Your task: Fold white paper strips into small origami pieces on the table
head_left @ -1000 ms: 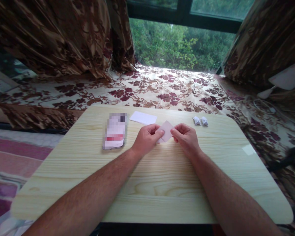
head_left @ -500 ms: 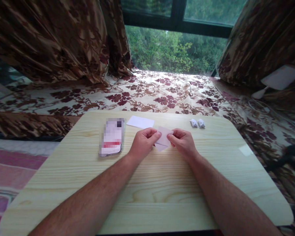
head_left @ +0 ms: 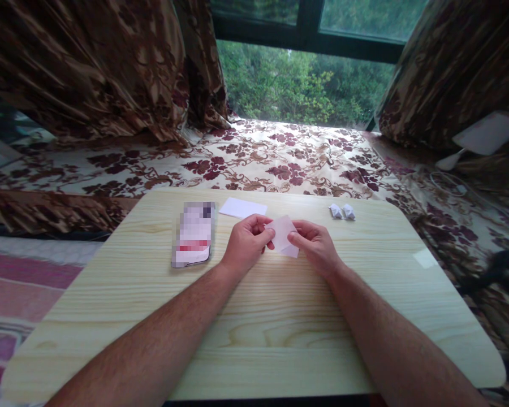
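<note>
Left hand (head_left: 246, 243): pinches the left side of the folded paper (head_left: 280, 229), thumb on top and fingertips curled beneath, presumably to brace it from that side.
Right hand (head_left: 316, 243): grips the opposite side, thumb pressed over the upper face, likely to stop the layers from slipping apart.
Folded paper: sits between both hands, over the far half of the desk (head_left: 254, 362), about midway between left and right edges. Shows a flap or second layer toward the near edge. Seems lifted a little; cannot tell about contact with the surface. Faces upward, probably to give a clear view of its edges.
White sheet (head_left: 241, 207): lies flat close to the far edge, left of its middle and just beyond the left hand, perhaps for easy reach.
Phone (head_left: 194, 232): rests in from the far left corner, masked by blurring, so cannot make out its detail. Looks set aside to leave room for the forearms.
Small folded pieces (head_left: 349, 212): stand side by side near the far edge, toward the far right corner; cannot tell if touching. Appear grouped well apart from the hands, likely to avoid being knocked.
Bright patch (head_left: 425, 258): shows by the right edge; could be a reflection.
</note>
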A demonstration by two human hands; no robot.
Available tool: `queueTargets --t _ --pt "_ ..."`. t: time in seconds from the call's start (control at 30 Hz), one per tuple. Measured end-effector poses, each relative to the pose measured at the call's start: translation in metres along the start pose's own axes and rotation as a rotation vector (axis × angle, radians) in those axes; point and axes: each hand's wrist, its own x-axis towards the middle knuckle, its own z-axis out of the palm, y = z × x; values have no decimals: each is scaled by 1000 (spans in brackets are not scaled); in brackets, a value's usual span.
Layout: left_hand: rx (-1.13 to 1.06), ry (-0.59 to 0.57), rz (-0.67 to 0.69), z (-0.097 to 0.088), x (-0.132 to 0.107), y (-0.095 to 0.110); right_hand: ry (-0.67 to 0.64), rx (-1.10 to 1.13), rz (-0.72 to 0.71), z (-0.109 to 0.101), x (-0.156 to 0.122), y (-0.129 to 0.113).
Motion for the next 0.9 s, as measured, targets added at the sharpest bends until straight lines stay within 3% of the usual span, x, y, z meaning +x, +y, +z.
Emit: queueTargets --t 0.33,0.63,0.9 --pt "-12 -27 15 1 -2 6 -44 -28 -9 -2 2 1" --pt "-17 -39 22 0 -1 2 5 31 13 -1 0 2" --pt "-21 -35 16 -2 0 1 -80 -49 -30 -5 -4 -3"
